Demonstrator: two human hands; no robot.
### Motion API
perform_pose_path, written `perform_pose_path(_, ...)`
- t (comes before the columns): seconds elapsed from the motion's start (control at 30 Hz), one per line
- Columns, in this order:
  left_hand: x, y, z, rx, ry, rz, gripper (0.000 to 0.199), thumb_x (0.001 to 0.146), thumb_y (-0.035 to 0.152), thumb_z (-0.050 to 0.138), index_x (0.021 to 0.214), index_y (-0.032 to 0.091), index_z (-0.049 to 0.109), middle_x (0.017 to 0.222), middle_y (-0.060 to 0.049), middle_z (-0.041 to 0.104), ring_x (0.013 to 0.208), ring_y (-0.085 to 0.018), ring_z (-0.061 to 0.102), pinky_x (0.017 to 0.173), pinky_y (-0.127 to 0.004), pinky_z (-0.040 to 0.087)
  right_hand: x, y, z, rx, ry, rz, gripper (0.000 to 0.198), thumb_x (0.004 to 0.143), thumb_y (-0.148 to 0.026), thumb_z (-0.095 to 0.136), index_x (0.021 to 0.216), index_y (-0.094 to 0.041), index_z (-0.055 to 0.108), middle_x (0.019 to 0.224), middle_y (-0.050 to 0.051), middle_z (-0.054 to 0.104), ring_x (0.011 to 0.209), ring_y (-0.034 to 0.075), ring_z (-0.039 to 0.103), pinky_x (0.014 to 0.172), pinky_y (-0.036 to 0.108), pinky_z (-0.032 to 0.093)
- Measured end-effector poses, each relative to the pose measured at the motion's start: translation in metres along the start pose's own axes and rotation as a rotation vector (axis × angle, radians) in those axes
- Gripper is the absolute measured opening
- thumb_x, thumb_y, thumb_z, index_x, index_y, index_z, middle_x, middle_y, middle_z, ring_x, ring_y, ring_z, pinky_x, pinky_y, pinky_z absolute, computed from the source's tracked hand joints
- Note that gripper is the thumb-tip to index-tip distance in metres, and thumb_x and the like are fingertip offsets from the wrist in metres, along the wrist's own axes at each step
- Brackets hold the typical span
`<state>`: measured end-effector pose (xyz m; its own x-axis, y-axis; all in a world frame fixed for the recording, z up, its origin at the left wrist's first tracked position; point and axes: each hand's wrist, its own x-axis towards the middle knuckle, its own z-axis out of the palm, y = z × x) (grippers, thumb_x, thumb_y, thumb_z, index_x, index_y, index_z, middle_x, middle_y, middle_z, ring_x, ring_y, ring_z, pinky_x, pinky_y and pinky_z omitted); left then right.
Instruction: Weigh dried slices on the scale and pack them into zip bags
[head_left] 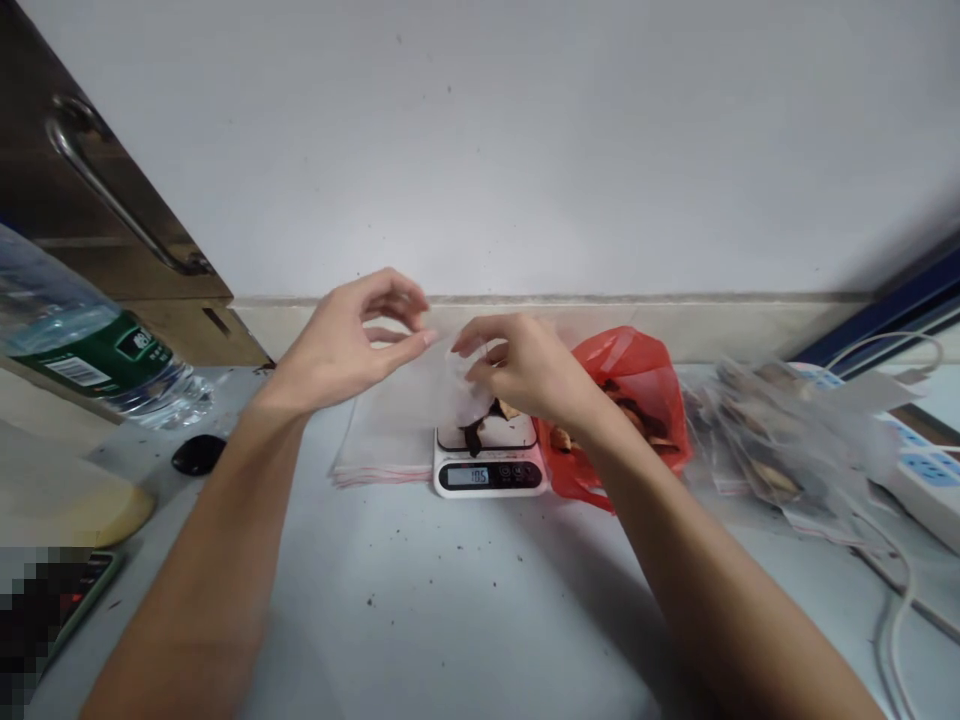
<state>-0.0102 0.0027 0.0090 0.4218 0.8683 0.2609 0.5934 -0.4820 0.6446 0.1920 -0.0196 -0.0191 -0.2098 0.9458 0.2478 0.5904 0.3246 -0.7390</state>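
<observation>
A clear plastic bag [466, 392], slightly blurred, hangs between my hands above a small white digital scale [491, 480]. My right hand [517, 362] pinches the bag with curled fingers. On its other side, my left hand [364, 335] has thumb and fingertips drawn close at the film's edge; the exact contact is hard to see. Dark and pale dried slices [474, 438] lie on the scale's plate, partly hidden by the bag and right hand. The display seems to read 105, any decimal point being unclear. Behind my right wrist, a red plastic bag [637, 360] holds more dried slices.
Flat clear bags [382, 440] are stacked left of the scale. Filled clear bags [772, 430] lie at right beside a white power strip [934, 480] and cable [904, 600]. A water bottle [97, 340], black oval object [198, 455] and partly pixelated phone [82, 590] are at left.
</observation>
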Motion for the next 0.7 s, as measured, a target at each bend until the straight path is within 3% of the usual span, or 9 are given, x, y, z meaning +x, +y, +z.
perform_pose_path(0.1,-0.001,0.001,0.007,0.051,-0.116,0.098,0.097,0.068,0.067,0.080,0.150,0.028,0.047,0.165,-0.010,0.043,0.150,-0.036,0.041,0.120,-0.049,0.041,0.001,-0.001,0.000,0.034,0.095,-0.011,0.012,0.071,-0.009,0.059,0.069,-0.017,0.068,0.072,0.002,0.071,0.070,0.016,0.063,0.068,0.028,0.047)
perform_pose_path(0.2,0.000,0.000,0.017,0.132,-0.236,0.092,0.129,0.055,0.067,0.089,0.163,0.030,0.028,0.175,-0.009,0.024,0.159,-0.039,0.023,0.128,-0.051,0.026,0.001,-0.003,0.000,0.091,0.163,-0.019,0.012,0.073,-0.022,0.070,0.064,-0.018,0.064,0.065,0.000,0.066,0.064,0.014,0.057,0.062,0.027,0.043)
perform_pose_path(0.27,0.001,0.002,0.022,0.169,-0.226,0.101,0.124,0.059,0.064,0.088,0.163,0.026,0.030,0.173,-0.011,0.029,0.158,-0.039,0.027,0.128,-0.050,0.025,0.001,-0.003,0.001,0.121,0.128,-0.025,0.021,0.075,-0.030,0.075,0.063,-0.019,0.061,0.065,0.000,0.065,0.063,0.014,0.056,0.061,0.027,0.042)
perform_pose_path(0.43,0.001,0.006,0.016,0.229,-0.161,0.137,0.071,0.083,0.048,0.067,0.146,0.018,0.054,0.153,-0.011,0.058,0.139,-0.034,0.054,0.119,-0.045,0.039,0.000,0.003,-0.006,0.057,0.058,0.062,0.032,0.094,-0.048,0.063,0.078,-0.020,0.058,0.077,0.002,0.066,0.067,0.015,0.061,0.062,0.028,0.045)
perform_pose_path(0.53,0.000,-0.002,0.005,0.277,-0.213,0.051,0.076,0.079,0.048,0.065,0.147,0.016,0.054,0.150,-0.013,0.060,0.135,-0.035,0.057,0.117,-0.046,0.041,-0.002,0.008,-0.012,-0.194,-0.022,0.209,0.027,0.096,-0.045,0.063,0.105,-0.019,0.064,0.095,0.008,0.072,0.078,0.019,0.066,0.068,0.030,0.048)
perform_pose_path(0.63,0.000,-0.015,-0.001,0.326,-0.341,-0.053,0.083,0.073,0.051,0.067,0.147,0.018,0.054,0.156,-0.014,0.055,0.141,-0.037,0.052,0.119,-0.047,0.039,-0.005,0.007,-0.009,-0.374,-0.276,0.316,0.056,0.084,-0.045,0.078,0.133,-0.022,0.061,0.119,0.013,0.072,0.090,0.025,0.070,0.071,0.032,0.051)
perform_pose_path(0.7,0.001,-0.020,0.000,0.331,-0.435,-0.077,0.077,0.072,0.048,0.066,0.144,0.021,0.058,0.156,-0.012,0.056,0.142,-0.037,0.052,0.117,-0.045,0.040,-0.005,0.005,-0.003,-0.434,-0.405,0.305,0.056,0.080,-0.044,0.080,0.130,-0.023,0.065,0.123,0.014,0.071,0.099,0.029,0.069,0.072,0.034,0.050)
